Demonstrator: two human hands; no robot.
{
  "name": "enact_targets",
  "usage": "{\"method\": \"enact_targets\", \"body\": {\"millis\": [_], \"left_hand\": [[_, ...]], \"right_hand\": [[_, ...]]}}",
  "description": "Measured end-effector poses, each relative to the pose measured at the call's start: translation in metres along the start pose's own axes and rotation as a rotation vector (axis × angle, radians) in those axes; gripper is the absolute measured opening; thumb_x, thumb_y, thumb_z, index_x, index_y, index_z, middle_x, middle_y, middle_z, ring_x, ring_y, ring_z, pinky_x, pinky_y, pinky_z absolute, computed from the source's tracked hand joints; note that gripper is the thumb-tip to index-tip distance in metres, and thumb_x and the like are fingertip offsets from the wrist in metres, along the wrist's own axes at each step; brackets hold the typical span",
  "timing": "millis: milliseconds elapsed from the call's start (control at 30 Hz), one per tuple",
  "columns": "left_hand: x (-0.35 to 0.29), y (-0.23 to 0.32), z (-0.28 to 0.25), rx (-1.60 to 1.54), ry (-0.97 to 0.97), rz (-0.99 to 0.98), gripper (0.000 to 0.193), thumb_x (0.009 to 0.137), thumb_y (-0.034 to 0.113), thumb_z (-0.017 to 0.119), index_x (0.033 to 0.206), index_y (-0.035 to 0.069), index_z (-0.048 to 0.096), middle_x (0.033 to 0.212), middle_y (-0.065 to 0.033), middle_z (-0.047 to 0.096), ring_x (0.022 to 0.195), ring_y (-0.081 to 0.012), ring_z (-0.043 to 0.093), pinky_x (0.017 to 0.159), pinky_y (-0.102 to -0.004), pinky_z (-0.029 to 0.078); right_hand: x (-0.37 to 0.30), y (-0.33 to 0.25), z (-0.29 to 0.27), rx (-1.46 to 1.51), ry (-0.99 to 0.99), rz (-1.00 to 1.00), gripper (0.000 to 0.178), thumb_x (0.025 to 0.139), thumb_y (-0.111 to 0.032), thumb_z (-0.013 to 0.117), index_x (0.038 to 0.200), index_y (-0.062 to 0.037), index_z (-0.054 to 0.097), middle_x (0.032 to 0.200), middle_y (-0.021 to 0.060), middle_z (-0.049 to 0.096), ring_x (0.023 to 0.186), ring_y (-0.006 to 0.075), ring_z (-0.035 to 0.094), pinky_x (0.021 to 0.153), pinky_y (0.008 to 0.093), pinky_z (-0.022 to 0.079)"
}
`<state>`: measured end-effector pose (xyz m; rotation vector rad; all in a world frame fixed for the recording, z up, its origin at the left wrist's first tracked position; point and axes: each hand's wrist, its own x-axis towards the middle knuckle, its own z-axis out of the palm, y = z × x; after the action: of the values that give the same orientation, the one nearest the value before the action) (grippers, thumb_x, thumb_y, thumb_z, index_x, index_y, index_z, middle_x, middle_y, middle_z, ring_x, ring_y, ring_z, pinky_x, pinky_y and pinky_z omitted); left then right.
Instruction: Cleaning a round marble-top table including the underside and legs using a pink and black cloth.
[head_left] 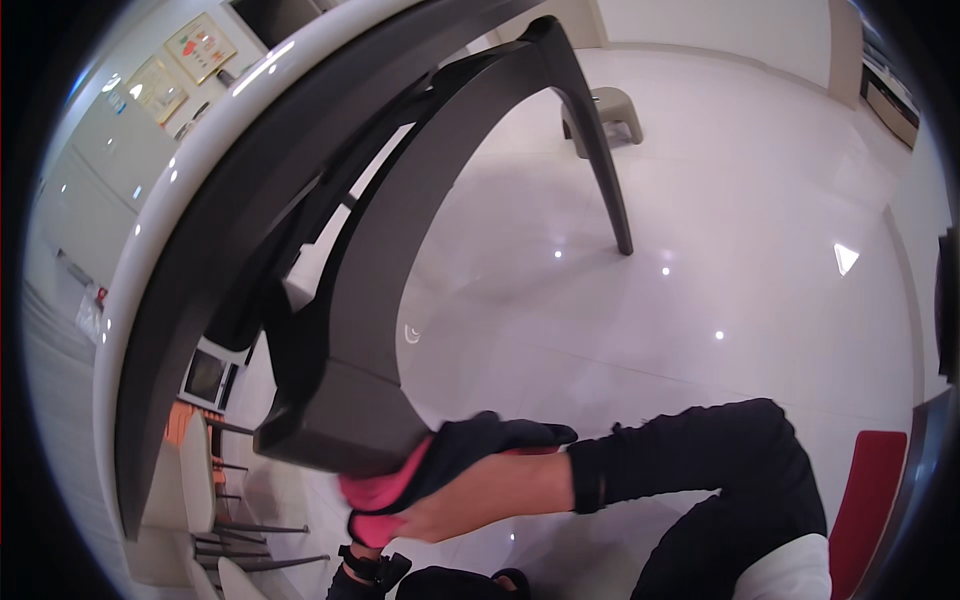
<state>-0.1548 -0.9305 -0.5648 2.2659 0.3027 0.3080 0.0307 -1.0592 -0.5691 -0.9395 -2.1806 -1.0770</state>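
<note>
A pink-and-black cloth (468, 438) is bunched against the thick lower end of a dark grey table leg (365, 410). Over the cloth lies my right hand (465, 502), closed on it and slightly blurred; its forearm in a black sleeve comes in from the right. My left hand (366, 552) shows little more than its wrist, with a black watch (374, 568) on it, just below the pink part of the cloth. The cloth and my right hand hide its fingers. The leg belongs to a table with a glossy white rim (150, 215), which looks tilted here.
Another dark leg (597, 165) of the frame stands on the shiny pale floor (640, 320). Behind it is a low grey-beige stool (615, 112). Chairs (200, 470) stand at the lower left, below a small oven-like box (207, 378). A red panel (868, 510) is at the lower right.
</note>
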Motion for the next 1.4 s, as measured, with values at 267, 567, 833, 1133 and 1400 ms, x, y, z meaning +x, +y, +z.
{"method": "enact_targets", "body": {"millis": [267,567,833,1133,1400], "left_hand": [[-0.026,-0.041,0.001,0.188,-0.307,-0.097,0.033,0.08,0.004,0.07,0.112,0.0,0.071,0.11,-0.0208,0.071,0.097,-0.0408,0.069,0.084,-0.0421,0.056],[-0.064,-0.045,0.015,0.092,-0.621,-0.337,0.048,0.103,0.041,0.062,0.138,0.008,0.062,0.128,-0.016,0.069,0.116,-0.0317,0.066,0.1,-0.042,0.052],[-0.058,-0.014,-0.008,-0.001,-0.311,-0.2,0.028,0.101,0.021,0.066,0.123,0.004,0.07,0.114,-0.0141,0.073,0.101,-0.0276,0.071,0.091,-0.0366,0.054],[-0.033,0.017,-0.065,-0.184,0.084,-0.13,0.02,0.104,0.017,0.062,0.107,-0.001,0.071,0.097,-0.0045,0.074,0.093,-0.013,0.068,0.084,-0.0282,0.051],[-0.037,0.034,-0.07,-0.286,0.175,-0.068,0.019,0.104,0.015,0.06,0.11,0.0,0.071,0.099,-0.0044,0.071,0.094,-0.0131,0.067,0.084,-0.0282,0.051]], "right_hand": [[-0.088,-0.053,0.015,0.265,-0.236,0.262,0.017,0.099,-0.012,0.051,0.113,-0.0099,0.059,0.107,0.002,0.067,0.108,0.0172,0.066,0.079,0.031,0.058],[-0.214,-0.14,0.079,0.278,-0.732,-0.138,0.036,0.101,-0.014,0.05,0.133,-0.0031,0.062,0.145,0.0098,0.059,0.134,0.0249,0.056,0.114,0.0331,0.044],[-0.239,-0.127,0.081,0.627,-0.804,0.24,0.038,0.093,-0.013,0.057,0.13,-0.0081,0.064,0.102,0.0115,0.073,0.079,0.0262,0.072,0.063,0.0382,0.057],[-0.033,0.036,-0.078,0.318,-0.541,0.202,0.039,0.086,-0.019,0.067,0.123,-0.0105,0.07,0.128,0.0029,0.069,0.117,0.0185,0.065,0.098,0.0349,0.053],[0.098,0.089,-0.133,-0.298,-0.245,0.024,0.019,0.074,-0.02,0.07,0.093,-0.0157,0.072,0.119,0.0057,0.073,0.115,0.026,0.065,0.093,0.0427,0.05]]}}
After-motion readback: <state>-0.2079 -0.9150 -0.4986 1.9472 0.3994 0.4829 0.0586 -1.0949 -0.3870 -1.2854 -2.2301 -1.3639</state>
